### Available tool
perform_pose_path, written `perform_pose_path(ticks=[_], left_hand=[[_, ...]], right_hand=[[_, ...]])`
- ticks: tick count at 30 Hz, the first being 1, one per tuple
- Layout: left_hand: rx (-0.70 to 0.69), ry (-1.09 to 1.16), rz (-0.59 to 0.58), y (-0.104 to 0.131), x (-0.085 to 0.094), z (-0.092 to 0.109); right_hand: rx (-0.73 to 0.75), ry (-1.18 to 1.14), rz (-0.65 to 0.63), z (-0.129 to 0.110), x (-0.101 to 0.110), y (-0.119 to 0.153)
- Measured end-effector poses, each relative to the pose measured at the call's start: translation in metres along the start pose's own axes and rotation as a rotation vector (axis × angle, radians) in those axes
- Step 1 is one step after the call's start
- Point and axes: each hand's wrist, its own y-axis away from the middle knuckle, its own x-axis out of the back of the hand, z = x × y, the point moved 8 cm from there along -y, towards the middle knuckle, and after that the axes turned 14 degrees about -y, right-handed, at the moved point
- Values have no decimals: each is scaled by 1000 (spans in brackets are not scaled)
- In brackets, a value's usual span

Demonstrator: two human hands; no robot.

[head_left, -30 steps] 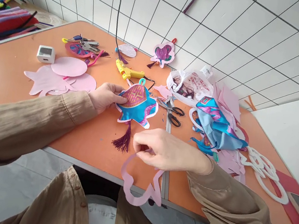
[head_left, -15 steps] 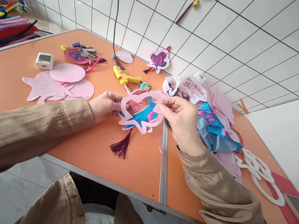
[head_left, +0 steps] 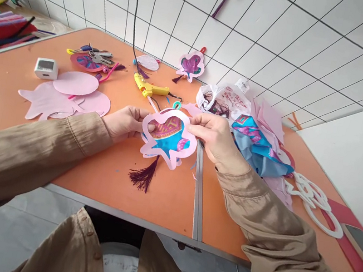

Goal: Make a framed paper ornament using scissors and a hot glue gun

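A pink cut-out frame (head_left: 192, 146) lies over a blue and purple patterned fabric piece (head_left: 165, 142), above the orange table. More pink edging shows beneath it at the lower left. My left hand (head_left: 126, 123) pinches the left side of the layered piece. The right side of the pink frame is between the thumb and fingers of my right hand (head_left: 217, 139). A dark purple tassel (head_left: 144, 174) hangs from the bottom of the piece, and a teal ring (head_left: 176, 105) shows at its top.
Behind the hands lies a yellow glue gun (head_left: 149, 87) with its cord. Pink cut-outs (head_left: 76, 83), a white cube (head_left: 46, 68) and keys (head_left: 100, 55) are on the left. Blue fabric (head_left: 261, 153), a plastic bag (head_left: 238, 101) and white cut-outs (head_left: 316, 201) lie right.
The pink frame has shifted and now lines up more closely over the fabric piece. My right hand has moved slightly left with it. The whole view has shifted a little.
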Motion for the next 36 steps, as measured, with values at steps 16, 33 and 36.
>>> perform_pose_path(ticks=[16,33,36], left_hand=[[-9,-89,-40,1,-6,2],[-131,-204,4,7,-7,16],[-227,-393,60,10,-7,21]], right_hand=[[68,16,-4,0,-2,-3],[141,54,59,-4,-7,6],[177,68,60,-10,-11,13]])
